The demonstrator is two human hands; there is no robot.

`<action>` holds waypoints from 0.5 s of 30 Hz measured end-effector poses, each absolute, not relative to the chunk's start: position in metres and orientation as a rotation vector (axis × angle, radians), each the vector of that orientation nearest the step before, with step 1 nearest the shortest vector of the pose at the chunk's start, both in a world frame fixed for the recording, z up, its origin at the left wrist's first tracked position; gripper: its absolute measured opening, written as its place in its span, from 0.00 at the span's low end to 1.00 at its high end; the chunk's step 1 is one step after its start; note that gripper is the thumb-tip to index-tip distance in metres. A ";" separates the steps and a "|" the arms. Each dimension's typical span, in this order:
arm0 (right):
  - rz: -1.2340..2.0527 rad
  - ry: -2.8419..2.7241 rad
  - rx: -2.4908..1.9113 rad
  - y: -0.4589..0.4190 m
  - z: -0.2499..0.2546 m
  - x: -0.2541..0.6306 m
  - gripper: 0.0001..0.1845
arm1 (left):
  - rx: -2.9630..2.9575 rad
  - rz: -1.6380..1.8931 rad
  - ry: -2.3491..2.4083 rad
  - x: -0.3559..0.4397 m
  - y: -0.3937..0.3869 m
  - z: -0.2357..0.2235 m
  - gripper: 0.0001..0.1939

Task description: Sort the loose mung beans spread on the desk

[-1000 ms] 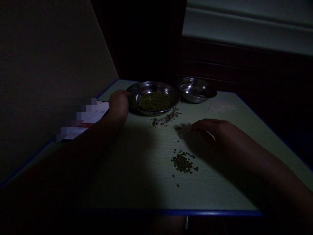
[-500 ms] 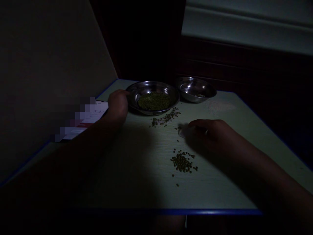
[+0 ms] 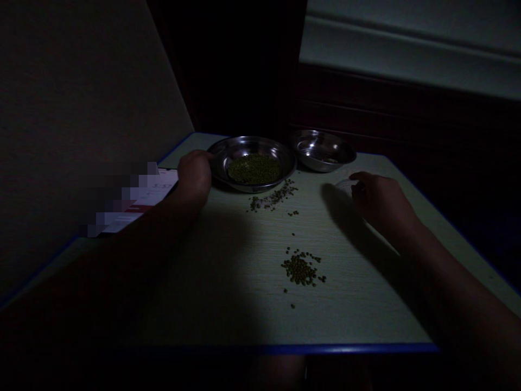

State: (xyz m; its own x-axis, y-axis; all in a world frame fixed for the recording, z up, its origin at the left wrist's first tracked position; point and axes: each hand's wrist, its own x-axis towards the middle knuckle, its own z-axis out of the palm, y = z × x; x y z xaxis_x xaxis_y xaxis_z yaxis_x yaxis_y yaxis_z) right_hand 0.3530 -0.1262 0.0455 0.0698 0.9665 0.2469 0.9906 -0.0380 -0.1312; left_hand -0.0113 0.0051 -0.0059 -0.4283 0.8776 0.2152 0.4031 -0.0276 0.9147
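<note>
My left hand (image 3: 194, 176) is closed at the left rim of a shallow metal bowl (image 3: 220, 172), its fingertips on the edge. Small green beans (image 3: 254, 169), like mung beans, lie inside that bowl. My right hand (image 3: 380, 201) hovers low over the right side of the table, fingers curled together. A pale patch (image 3: 345, 185) shows at its fingertips; whether it is held or lies on the table is too dark to tell. In front of the bowl lies a strip of beans mixed with white grains (image 3: 272, 197). Nearer me is a loose pile of beans (image 3: 300, 269).
A second metal bowl (image 3: 323, 163) stands behind and right of the first, with a little something at its bottom. At the left edge lies a lit screen or printed sheet (image 3: 150, 195), partly blurred out. The pale table (image 3: 220, 304) has a blue edge; a wall rises on the left.
My right hand has moved right and away from the strip of beans, toward the pale grains by the second bowl. My left hand stays at the bowl's rim.
</note>
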 end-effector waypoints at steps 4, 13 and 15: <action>-0.086 -2.202 -1.702 -0.142 0.045 0.338 0.28 | 1.274 1.473 1.796 -0.009 0.001 -0.004 0.06; 0.128 -2.480 -1.711 -0.162 0.056 0.302 0.22 | 1.315 1.457 1.815 -0.019 0.009 -0.014 0.06; 0.163 -2.515 -1.710 -0.163 0.058 0.300 0.23 | 1.364 1.453 1.803 -0.020 0.009 -0.015 0.05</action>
